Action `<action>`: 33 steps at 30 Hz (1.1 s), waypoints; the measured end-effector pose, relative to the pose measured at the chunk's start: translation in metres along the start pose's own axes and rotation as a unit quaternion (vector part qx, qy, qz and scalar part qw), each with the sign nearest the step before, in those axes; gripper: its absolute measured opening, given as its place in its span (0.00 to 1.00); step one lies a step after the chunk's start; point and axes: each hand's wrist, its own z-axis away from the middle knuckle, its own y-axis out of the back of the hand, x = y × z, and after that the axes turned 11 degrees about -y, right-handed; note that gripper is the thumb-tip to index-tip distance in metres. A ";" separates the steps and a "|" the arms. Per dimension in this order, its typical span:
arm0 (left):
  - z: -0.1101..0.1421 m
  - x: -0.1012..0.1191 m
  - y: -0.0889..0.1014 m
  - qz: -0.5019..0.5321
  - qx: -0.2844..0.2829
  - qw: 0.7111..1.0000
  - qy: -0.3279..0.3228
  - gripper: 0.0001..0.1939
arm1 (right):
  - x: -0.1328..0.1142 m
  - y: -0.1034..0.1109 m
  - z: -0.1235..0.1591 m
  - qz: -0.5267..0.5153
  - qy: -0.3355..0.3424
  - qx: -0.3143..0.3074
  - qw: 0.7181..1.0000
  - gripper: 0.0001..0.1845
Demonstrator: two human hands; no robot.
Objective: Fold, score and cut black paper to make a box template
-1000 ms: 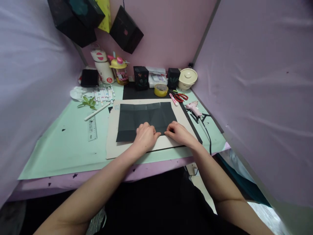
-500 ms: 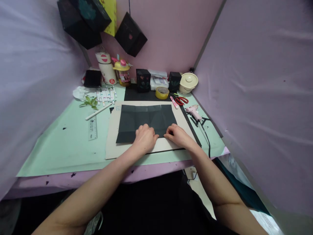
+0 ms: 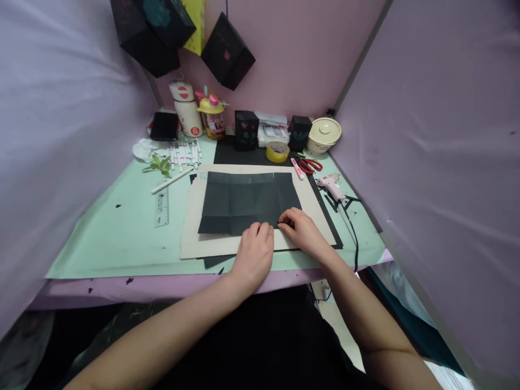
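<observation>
A creased sheet of black paper point(image 3: 247, 195) lies on a pale grey board point(image 3: 193, 238), its fold lines running both ways. At the sheet's near edge my left hand point(image 3: 255, 254) is closed, fingers together and curled on the edge; its thumb is hidden. Just to the right, my right hand point(image 3: 300, 230) pinches the same near edge close to the right corner between thumb and fingertips.
Right of the board are a pink glue gun point(image 3: 331, 187), red scissors point(image 3: 311, 164), a pink cutter point(image 3: 297, 169) and yellow tape point(image 3: 278, 152). On the left lie a clear ruler point(image 3: 161, 208), a white stick point(image 3: 172, 180) and several markers point(image 3: 184, 154). Black boxes point(image 3: 228, 51) hang above.
My left hand has slid right and nearer to me along the sheet's edge, its fingers now together. My right hand keeps its pinch near the corner. The whole view has shifted slightly.
</observation>
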 end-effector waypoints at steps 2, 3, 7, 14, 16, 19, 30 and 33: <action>0.003 0.001 -0.005 0.019 0.017 1.000 0.005 0.21 | 0.001 0.000 0.003 -0.011 0.006 0.002 1.000 0.05; 0.004 -0.001 -0.006 0.036 0.028 0.999 0.008 0.21 | 0.001 0.000 0.005 -0.021 0.007 0.002 1.000 0.05; 0.002 -0.019 0.001 0.132 0.065 0.987 0.057 0.19 | 0.005 0.002 0.008 -0.056 -0.003 -0.005 0.998 0.06; -0.019 -0.042 0.016 0.210 0.034 0.971 0.109 0.07 | 0.005 0.004 0.007 -0.051 0.002 -0.011 0.999 0.04; -0.021 -0.042 0.012 0.203 0.022 0.973 0.106 0.10 | 0.004 0.004 0.007 -0.055 0.000 -0.013 0.998 0.05; -0.023 -0.042 0.008 0.197 0.010 0.975 0.104 0.11 | 0.004 0.005 0.007 -0.066 -0.009 -0.019 0.998 0.06; -0.025 -0.041 0.012 0.192 0.012 0.973 0.126 0.09 | 0.002 0.007 0.004 -0.072 -0.048 -0.030 0.996 0.08; -0.023 -0.042 0.012 0.193 0.011 0.976 0.102 0.09 | -0.004 0.007 0.005 -0.006 -0.026 -0.007 1.000 0.07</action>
